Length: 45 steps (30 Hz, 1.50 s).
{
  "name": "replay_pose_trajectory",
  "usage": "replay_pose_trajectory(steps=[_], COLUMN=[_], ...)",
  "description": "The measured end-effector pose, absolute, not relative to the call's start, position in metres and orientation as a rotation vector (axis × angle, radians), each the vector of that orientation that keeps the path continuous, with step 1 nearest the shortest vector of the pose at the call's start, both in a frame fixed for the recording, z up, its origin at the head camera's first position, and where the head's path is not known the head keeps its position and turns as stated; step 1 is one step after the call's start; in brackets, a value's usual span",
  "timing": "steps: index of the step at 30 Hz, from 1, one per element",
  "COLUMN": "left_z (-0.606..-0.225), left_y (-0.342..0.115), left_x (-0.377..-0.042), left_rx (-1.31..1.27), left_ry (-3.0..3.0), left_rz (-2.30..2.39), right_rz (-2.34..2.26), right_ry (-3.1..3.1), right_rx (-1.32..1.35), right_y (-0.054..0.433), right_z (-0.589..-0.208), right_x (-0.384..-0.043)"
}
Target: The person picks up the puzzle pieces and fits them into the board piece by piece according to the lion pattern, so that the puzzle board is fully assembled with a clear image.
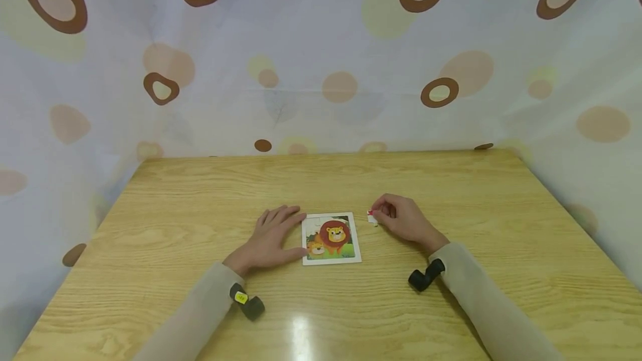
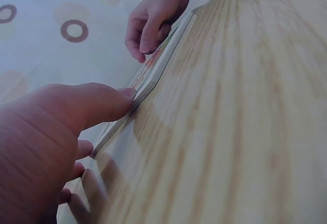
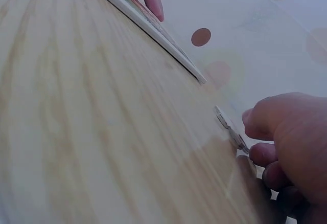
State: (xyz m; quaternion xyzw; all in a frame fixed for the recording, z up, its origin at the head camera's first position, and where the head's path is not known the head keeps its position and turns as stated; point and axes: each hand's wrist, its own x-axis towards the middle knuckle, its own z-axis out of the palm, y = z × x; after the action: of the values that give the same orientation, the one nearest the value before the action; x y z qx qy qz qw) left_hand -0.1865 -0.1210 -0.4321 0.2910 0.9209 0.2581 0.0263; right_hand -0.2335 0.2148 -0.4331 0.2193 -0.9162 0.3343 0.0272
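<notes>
A square picture puzzle (image 1: 331, 261) with a white border lies flat on the table, showing a large lion and a smaller one. Its upper left part looks pale and blank. At its left edge my left hand (image 1: 273, 241) lies with spread fingers; the thumb touches the border in the left wrist view. To the right of the puzzle, my right hand (image 1: 403, 219) has its fingers curled at a small white and red puzzle piece (image 1: 370, 218). In the right wrist view the piece (image 3: 232, 132) appears edge-on, low over the table, its end partly hidden by the index finger.
The wooden table (image 1: 200, 183) reaches back to a patterned curtain (image 1: 311, 43), which also hangs at both sides. A black device (image 1: 247, 302) is strapped on the left sleeve, another black device (image 1: 426, 275) on the right one.
</notes>
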Motion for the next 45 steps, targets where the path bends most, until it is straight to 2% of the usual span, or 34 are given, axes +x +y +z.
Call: replay_pose_trajectory(steps=[13, 27, 37, 45], left_z=[-0.432, -0.433, -0.435, -0.436], left_y=[-0.120, -0.122, -0.118, -0.123], left_x=[-0.186, -0.186, -0.190, -0.190], left_rx=[0.905, 0.894, 0.885, 0.856], left_ry=[2.867, 2.862, 2.859, 2.868], left_rz=[0.781, 0.778, 0.775, 0.731], right_rz=[1.189, 1.281, 1.271, 1.257], right_ry=[-2.771, -2.773, -2.849, -2.901], right_rx=[0.687, 0.971, 1.282, 1.401], right_y=[0.210, 0.174, 0.156, 0.143], right_z=[-0.428, -0.417, -0.410, -0.408], right_x=[-0.231, -0.234, -0.247, -0.254])
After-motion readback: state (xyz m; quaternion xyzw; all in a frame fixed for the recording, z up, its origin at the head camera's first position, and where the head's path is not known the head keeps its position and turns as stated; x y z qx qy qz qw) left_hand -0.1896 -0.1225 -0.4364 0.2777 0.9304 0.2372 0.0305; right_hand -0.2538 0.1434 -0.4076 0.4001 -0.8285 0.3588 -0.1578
